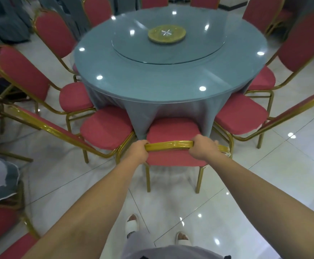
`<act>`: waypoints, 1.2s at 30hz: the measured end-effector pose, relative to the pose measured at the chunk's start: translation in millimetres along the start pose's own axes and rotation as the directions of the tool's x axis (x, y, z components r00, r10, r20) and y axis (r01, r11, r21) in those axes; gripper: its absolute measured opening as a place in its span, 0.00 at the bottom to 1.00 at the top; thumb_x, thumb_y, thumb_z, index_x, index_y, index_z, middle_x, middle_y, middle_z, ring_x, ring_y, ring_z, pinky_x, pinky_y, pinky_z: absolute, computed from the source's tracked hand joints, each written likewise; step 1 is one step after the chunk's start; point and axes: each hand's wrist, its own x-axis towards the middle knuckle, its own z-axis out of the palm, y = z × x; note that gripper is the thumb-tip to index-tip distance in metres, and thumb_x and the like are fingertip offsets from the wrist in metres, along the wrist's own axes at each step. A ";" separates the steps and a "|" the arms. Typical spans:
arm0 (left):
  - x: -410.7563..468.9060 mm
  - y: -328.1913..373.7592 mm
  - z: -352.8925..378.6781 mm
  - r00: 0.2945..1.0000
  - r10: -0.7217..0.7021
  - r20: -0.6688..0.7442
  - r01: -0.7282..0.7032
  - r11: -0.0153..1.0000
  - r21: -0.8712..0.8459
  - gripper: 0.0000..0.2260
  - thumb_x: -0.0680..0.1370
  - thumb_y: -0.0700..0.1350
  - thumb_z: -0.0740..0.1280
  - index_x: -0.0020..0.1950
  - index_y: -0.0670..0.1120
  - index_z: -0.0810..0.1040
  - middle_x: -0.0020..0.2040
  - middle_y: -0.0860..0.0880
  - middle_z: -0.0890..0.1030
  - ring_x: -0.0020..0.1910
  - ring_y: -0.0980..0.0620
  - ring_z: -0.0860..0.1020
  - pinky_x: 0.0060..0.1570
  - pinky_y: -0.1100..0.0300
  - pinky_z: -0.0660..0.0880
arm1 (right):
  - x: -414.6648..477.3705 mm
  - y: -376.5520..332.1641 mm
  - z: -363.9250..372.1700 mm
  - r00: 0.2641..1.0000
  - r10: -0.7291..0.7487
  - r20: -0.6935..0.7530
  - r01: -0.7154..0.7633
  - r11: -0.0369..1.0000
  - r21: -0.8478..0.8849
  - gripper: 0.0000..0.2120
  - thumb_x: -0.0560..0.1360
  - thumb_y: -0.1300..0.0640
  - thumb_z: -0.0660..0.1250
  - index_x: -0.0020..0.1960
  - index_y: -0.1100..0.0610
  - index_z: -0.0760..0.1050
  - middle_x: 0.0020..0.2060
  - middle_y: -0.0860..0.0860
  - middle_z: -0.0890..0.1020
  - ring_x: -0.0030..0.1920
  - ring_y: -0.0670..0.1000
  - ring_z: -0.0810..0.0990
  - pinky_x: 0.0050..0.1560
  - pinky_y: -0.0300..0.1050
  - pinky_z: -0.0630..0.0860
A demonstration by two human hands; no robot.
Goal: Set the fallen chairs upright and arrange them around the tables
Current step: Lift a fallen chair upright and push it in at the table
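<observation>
A red padded chair (172, 132) with a gold metal frame stands upright in front of me, its seat against the cloth of the round table (171, 79). My left hand (138, 149) grips the left end of the chair's top rail. My right hand (202, 147) grips the right end of the same rail. Several more red chairs stand upright around the table, such as the left neighbour (105, 128) and the right neighbour (240, 113).
The table has a grey-blue cloth, a glass top and a glass turntable (168, 46) with a round yellow hub (167, 33). More red chairs crowd the left edge (1, 219). A glossy white tiled floor (264, 184) lies around me, my sandalled feet at the bottom.
</observation>
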 end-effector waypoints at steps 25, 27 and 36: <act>-279.0 -347.7 -63.2 0.608 -0.791 -0.069 0.345 0.341 -0.875 0.32 0.76 0.49 0.71 0.77 0.57 0.60 0.77 0.51 0.60 0.74 0.48 0.62 0.70 0.50 0.66 | -91.3 -389.6 177.0 0.442 -0.790 0.425 0.691 0.602 0.399 0.24 0.73 0.44 0.72 0.67 0.42 0.70 0.64 0.45 0.71 0.50 0.43 0.72 0.48 0.32 0.68; -293.0 -376.8 -70.5 0.572 -0.818 -0.053 0.317 0.280 -0.906 0.33 0.76 0.49 0.71 0.77 0.57 0.60 0.77 0.50 0.60 0.74 0.48 0.63 0.69 0.49 0.66 | -94.6 -421.7 192.0 0.434 -0.777 0.457 0.683 0.614 0.395 0.24 0.72 0.43 0.71 0.66 0.41 0.70 0.63 0.43 0.70 0.50 0.42 0.72 0.50 0.43 0.76; -339.2 -469.3 -89.9 0.408 -0.913 0.014 0.231 0.088 -0.969 0.31 0.76 0.50 0.71 0.76 0.58 0.61 0.73 0.53 0.65 0.64 0.54 0.66 0.57 0.56 0.67 | -111.6 -527.8 257.2 0.356 -0.747 0.561 0.714 0.605 0.353 0.22 0.71 0.39 0.70 0.63 0.34 0.68 0.62 0.39 0.67 0.59 0.43 0.69 0.57 0.41 0.68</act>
